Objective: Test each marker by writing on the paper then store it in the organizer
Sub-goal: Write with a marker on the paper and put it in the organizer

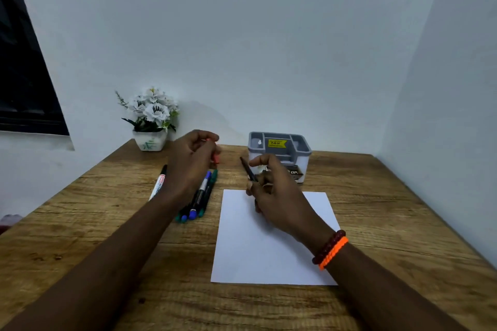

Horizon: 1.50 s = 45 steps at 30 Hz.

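Pale walls met at the corner behind a wooden counter (107, 223) bearing a blank paper (269, 258) and, beyond it, the grey organizer (279, 150). The right hand (274, 196) pinched an uncapped dark marker (248, 169) above the sheet's far edge; the left hand (192, 161) had closed round what looked like its reddish cap (216, 158), over the spare markers (200, 199). Writing well likely meant turning the tip down and pressing lightly.

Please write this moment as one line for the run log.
left hand: holds red cap | right hand: holds uncapped marker above paper | paper: blank | organizer: no markers visible | other markers: on table
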Motion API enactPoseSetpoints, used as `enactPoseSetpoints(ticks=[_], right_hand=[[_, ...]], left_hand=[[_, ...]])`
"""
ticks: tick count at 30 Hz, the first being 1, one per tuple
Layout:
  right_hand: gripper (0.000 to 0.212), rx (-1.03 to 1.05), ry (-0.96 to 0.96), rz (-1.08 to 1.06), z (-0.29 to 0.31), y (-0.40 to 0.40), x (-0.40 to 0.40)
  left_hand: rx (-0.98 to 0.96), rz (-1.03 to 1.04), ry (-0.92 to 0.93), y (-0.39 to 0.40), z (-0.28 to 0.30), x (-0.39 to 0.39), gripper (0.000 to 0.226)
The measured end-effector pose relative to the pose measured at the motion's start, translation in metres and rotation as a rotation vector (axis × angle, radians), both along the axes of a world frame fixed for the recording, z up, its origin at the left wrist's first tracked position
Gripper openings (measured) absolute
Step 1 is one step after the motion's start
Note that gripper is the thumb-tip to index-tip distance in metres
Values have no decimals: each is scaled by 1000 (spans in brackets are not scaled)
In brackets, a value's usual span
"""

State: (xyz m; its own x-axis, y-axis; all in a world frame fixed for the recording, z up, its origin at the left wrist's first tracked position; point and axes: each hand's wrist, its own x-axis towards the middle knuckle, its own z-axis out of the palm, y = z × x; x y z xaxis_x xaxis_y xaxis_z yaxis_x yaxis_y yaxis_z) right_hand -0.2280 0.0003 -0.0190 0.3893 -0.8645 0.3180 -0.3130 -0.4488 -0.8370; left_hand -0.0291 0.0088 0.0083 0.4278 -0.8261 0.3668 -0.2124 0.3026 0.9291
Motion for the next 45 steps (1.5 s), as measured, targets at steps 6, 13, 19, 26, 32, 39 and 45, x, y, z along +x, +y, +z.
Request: enactPoseSetpoints(ticks=[6,13,19,26,32,39,45], right_hand=[[28,262,-377,98,14,3,3],[17,259,-456,155,32,-7,16],[29,206,-212,89,25,-27,27],[11,182,-46,88,1,-38,24],[16,169,-24,109,-3,-37,27],[21,218,-12,22,-6,-48,34],[19,203,6,-8,-9,-46,35]], left_hand=[[112,24,-647,0,-5,25,29],[161,43,-948,-20,-23,43,14],[128,58,-994,-26,-26,44,14],[126,84,-992,-32,-31,49,13],[116,69,-1021,-34,-34,47,14],[129,36,-998,-37,-38,51,12],[165,-27,-989,-29,-29,48,17]])
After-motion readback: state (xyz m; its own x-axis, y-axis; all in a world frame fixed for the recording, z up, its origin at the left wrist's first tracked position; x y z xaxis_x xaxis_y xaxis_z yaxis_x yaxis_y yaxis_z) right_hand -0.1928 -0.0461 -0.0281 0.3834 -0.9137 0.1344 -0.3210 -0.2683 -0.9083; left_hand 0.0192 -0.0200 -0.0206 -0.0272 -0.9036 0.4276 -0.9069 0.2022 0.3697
